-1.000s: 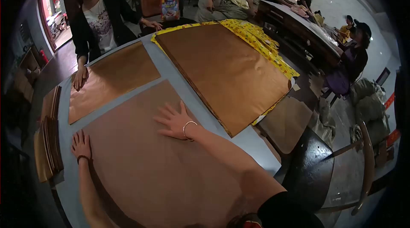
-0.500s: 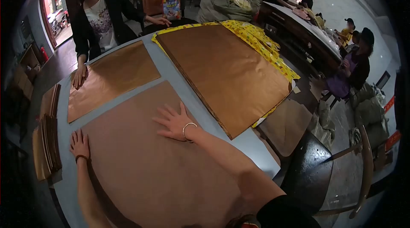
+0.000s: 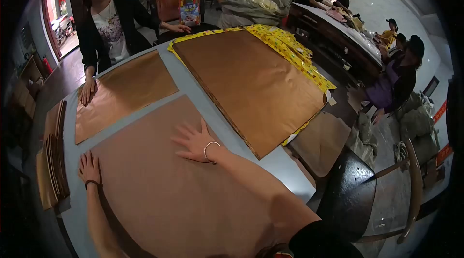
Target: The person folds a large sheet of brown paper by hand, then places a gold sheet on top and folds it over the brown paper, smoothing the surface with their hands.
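Observation:
A large sheet of brown paper (image 3: 159, 185) lies flat before me on the pale table (image 3: 77, 219). My left hand (image 3: 89, 167) rests at the sheet's left edge, fingers extended, a dark band around its wrist. Farther right, my right hand (image 3: 197, 143) lies spread on the sheet near its right edge, slightly blurred, with a silvery bangle on the wrist. Neither hand holds anything. Beyond the right hand is a thick stack of brown paper sheets (image 3: 256, 88) on a yellow patterned wrapper (image 3: 285, 40).
Across the table, a person in a dark jacket (image 3: 135, 9) presses one hand on a smaller brown sheet (image 3: 128, 88). Folded brown paper (image 3: 50, 176) is piled at the left edge. A wooden chair (image 3: 411, 195) stands at right. Other people work at a far table (image 3: 333, 23).
My hands stay on the sheet; the right one shifts very slightly. The view has moved a little. At the back, a person's hand has moved left off the grey sack.

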`<state>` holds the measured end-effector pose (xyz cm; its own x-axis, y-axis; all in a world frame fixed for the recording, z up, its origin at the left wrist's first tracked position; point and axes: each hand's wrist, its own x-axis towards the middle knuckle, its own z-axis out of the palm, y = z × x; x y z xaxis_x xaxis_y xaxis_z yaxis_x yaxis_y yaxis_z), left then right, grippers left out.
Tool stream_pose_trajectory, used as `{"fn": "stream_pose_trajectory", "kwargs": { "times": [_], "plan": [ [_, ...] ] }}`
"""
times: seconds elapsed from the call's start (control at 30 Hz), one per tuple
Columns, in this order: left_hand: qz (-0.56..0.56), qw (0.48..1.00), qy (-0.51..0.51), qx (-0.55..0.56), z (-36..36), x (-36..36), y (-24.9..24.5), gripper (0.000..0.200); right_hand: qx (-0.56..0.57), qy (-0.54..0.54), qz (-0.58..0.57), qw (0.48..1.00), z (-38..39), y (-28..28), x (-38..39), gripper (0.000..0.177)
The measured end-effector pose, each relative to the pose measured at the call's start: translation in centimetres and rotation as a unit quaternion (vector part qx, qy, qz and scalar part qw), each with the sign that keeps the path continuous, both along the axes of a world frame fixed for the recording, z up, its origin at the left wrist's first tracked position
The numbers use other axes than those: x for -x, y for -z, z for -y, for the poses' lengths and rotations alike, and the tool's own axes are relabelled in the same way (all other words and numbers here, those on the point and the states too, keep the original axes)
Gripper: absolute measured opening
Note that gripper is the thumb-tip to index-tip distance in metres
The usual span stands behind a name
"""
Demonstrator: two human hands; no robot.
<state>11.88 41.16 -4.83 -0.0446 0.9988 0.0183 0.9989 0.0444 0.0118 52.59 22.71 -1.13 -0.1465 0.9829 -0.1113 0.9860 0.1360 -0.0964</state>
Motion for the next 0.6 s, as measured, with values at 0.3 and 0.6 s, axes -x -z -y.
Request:
{"fn": "stream_pose_trajectory", "kwargs": {
  "times": [0.3, 0.6],
  "plan": [
    [0.003, 1.0, -0.014, 0.012, 0.6, -0.7, -0.8, 0.059, -0.001, -0.004, -0.011, 1.0, 0.1, -0.5, 0.1, 0.061],
    [-0.006, 1.0, 0.001, 0.017, 0.0, -0.3, -0.7, 0.059, -0.005, -0.002, -0.008, 1.0, 0.0, -0.7, 0.2, 0.062]
  ]
}}
